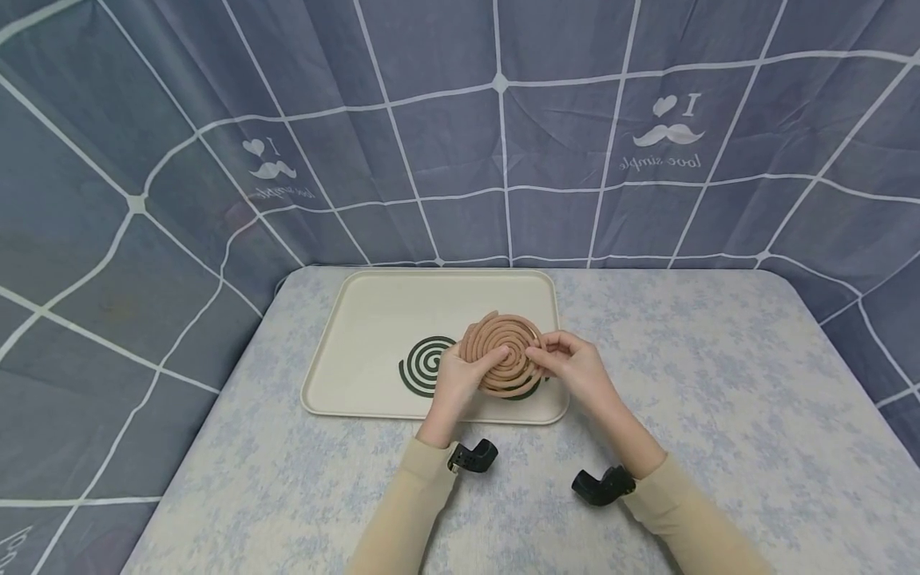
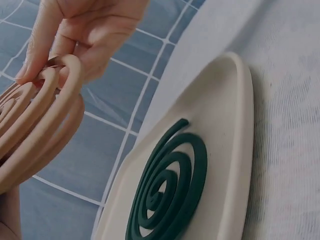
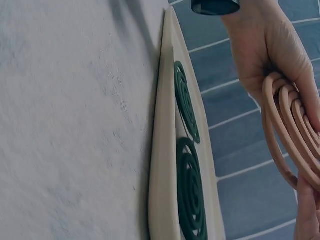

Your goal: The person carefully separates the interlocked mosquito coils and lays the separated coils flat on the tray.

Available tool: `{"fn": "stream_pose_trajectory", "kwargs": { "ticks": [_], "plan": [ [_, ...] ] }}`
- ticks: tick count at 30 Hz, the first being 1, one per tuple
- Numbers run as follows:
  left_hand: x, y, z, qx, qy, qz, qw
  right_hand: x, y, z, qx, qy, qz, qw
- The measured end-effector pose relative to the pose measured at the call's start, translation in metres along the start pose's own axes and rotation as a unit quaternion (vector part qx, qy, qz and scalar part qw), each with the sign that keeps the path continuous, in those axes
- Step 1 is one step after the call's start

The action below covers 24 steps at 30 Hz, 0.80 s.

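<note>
Both hands hold brown mosquito coils (image 1: 513, 375) above the tray's right part. Thumb on the spiral's face, the left hand (image 1: 458, 382) grips them from the left. The right hand (image 1: 578, 369) pinches the right edge between thumb and fingers. Seen from the left wrist, the brown rings (image 2: 55, 115) stand apart in layers; how many coils there are I cannot tell. Below lie two dark green coils on the cream tray (image 1: 374, 311): a left green coil (image 1: 417, 371) and a right green coil (image 2: 197, 165), mostly hidden by the brown ones in the head view.
The tray's raised rim (image 1: 309, 375) runs around the green coils. Under it is a table with a pale blue patterned cloth (image 1: 690, 343). A blue-grey curtain (image 1: 446, 160) with white lines hangs behind and beside the table. Black wrist cameras (image 1: 474, 456) sit on both wrists.
</note>
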<state>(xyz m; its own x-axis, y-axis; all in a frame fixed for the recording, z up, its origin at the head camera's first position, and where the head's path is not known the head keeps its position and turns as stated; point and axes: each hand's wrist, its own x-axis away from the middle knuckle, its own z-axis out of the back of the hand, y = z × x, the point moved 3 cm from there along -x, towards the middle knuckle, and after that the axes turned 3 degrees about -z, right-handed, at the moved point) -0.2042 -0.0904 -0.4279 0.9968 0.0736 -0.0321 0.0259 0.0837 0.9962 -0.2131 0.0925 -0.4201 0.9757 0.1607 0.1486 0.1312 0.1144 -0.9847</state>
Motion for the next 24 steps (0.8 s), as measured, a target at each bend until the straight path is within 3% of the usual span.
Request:
{"fn": "stream_pose_trajectory", "kwargs": {
  "ticks": [5,11,14,24],
  "plan": [
    [0.001,0.001,0.000,-0.054,-0.011,-0.013,0.9984,-0.001,-0.008,0.007,0.098,-0.001,0.032,0.995],
    [0.003,0.004,-0.002,-0.067,-0.043,-0.026,0.9965,-0.005,-0.023,0.013,0.224,-0.004,0.085,0.971],
    [0.003,0.005,-0.002,-0.072,-0.056,-0.032,0.9953,-0.006,-0.027,0.014,0.239,-0.016,0.090,0.967],
    [0.001,0.001,0.002,-0.097,-0.059,-0.032,0.9931,-0.006,-0.025,0.011,0.232,-0.010,0.081,0.969]
  ]
}}
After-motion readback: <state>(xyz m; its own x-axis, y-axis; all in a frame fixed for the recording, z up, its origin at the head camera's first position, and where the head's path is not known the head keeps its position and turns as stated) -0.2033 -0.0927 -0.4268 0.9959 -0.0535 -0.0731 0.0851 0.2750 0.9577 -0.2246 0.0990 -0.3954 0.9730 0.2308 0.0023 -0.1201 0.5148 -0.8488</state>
